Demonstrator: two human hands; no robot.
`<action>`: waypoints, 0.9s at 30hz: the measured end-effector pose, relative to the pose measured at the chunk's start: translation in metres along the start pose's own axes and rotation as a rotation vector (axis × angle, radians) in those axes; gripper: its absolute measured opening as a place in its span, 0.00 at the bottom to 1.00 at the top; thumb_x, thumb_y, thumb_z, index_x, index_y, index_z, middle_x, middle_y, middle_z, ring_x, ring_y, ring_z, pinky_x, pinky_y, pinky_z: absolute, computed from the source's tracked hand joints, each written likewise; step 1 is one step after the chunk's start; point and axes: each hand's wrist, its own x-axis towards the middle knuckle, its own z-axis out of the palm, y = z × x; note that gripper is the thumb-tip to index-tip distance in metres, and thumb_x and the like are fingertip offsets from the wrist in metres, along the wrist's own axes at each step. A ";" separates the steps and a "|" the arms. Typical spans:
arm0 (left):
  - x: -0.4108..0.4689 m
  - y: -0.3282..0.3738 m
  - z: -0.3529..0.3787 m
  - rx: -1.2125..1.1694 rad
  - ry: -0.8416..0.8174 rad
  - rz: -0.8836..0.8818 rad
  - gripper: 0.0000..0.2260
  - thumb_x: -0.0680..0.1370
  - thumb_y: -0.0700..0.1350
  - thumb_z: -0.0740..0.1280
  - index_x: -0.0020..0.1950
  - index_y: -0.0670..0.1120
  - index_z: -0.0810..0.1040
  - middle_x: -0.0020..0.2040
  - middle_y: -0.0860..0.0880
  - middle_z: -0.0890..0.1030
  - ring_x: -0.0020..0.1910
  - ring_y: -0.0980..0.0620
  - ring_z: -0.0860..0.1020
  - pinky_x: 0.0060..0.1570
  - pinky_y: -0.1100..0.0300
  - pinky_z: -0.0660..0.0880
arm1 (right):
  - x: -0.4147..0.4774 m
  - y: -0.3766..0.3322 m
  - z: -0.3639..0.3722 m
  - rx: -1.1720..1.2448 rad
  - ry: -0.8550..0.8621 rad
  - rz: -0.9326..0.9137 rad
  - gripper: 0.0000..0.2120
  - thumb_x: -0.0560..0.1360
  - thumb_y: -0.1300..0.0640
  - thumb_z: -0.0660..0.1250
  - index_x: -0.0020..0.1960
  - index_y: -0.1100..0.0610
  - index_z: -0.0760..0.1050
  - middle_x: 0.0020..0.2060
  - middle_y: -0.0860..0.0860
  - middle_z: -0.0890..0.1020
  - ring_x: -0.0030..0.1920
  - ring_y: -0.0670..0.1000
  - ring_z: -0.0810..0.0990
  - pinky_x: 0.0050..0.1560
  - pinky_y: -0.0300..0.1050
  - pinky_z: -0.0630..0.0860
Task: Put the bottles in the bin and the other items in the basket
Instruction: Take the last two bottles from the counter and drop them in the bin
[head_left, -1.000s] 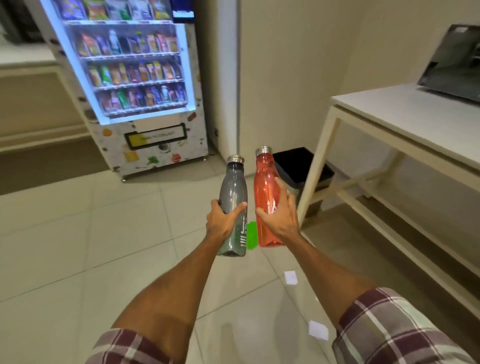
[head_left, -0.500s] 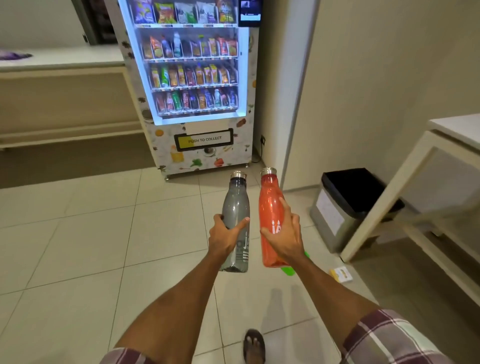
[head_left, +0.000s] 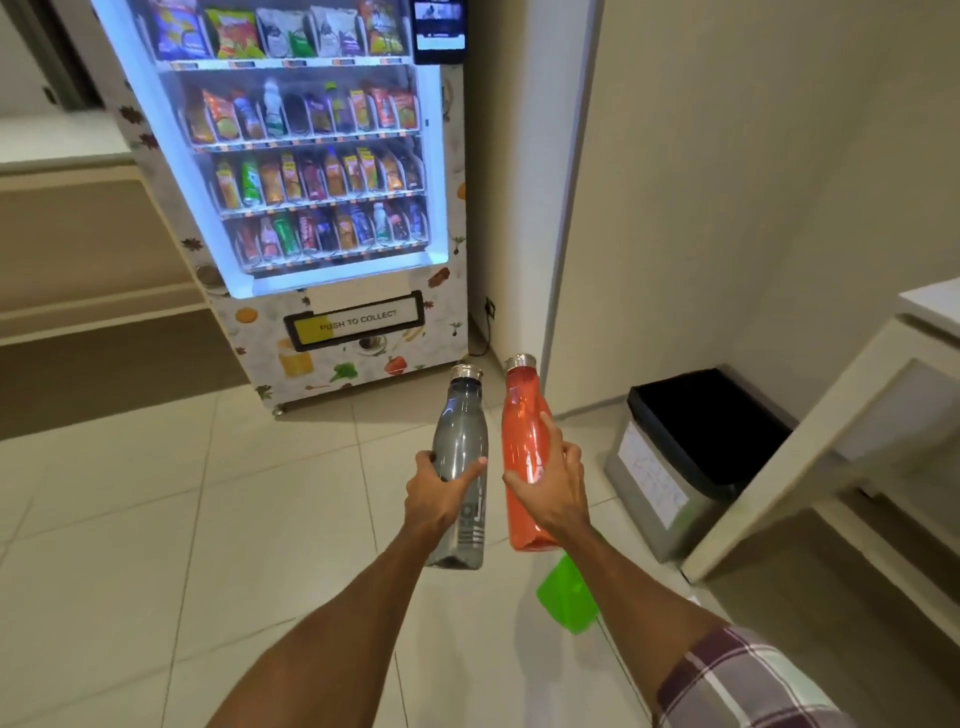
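Note:
My left hand (head_left: 441, 493) grips a grey translucent bottle (head_left: 462, 447) with a metal cap, held upright in front of me. My right hand (head_left: 550, 488) grips an orange-red bottle (head_left: 524, 421) with a metal cap, also upright, just right of the grey one. A grey bin (head_left: 654, 488) with a black liner stands on the floor to the right of the bottles, against the wall and partly under a table. A green flat item (head_left: 563, 597) lies on the tiles below my right forearm. No basket is in view.
A lit vending machine (head_left: 311, 171) stands straight ahead against the wall. A white table frame (head_left: 831, 457) rises at the right edge beside the bin. A beige counter (head_left: 78, 234) runs along the left. Pale floor tiles (head_left: 208, 519) stretch in front.
The view has swung left and nearer the vending machine. The bin now sits farther right in view, and the table has slid toward the right edge. Both hands still hold their bottles.

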 end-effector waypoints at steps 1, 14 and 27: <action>0.015 0.008 0.005 0.002 -0.015 0.006 0.36 0.68 0.63 0.72 0.68 0.47 0.63 0.55 0.48 0.75 0.48 0.47 0.77 0.47 0.54 0.75 | 0.014 0.001 0.000 0.000 0.011 0.010 0.47 0.67 0.45 0.73 0.73 0.34 0.43 0.63 0.54 0.64 0.62 0.59 0.71 0.60 0.59 0.74; 0.244 0.089 0.082 0.141 -0.240 0.086 0.38 0.64 0.68 0.72 0.65 0.48 0.66 0.56 0.48 0.77 0.49 0.47 0.79 0.51 0.51 0.79 | 0.216 0.026 0.009 0.011 0.203 0.254 0.47 0.68 0.45 0.73 0.73 0.34 0.44 0.64 0.55 0.65 0.63 0.59 0.70 0.59 0.60 0.73; 0.384 0.157 0.220 0.350 -0.608 0.187 0.40 0.64 0.67 0.72 0.67 0.47 0.66 0.61 0.47 0.77 0.52 0.47 0.79 0.55 0.50 0.78 | 0.343 0.080 -0.022 0.057 0.400 0.574 0.44 0.68 0.45 0.73 0.75 0.38 0.49 0.66 0.58 0.65 0.64 0.61 0.70 0.63 0.63 0.72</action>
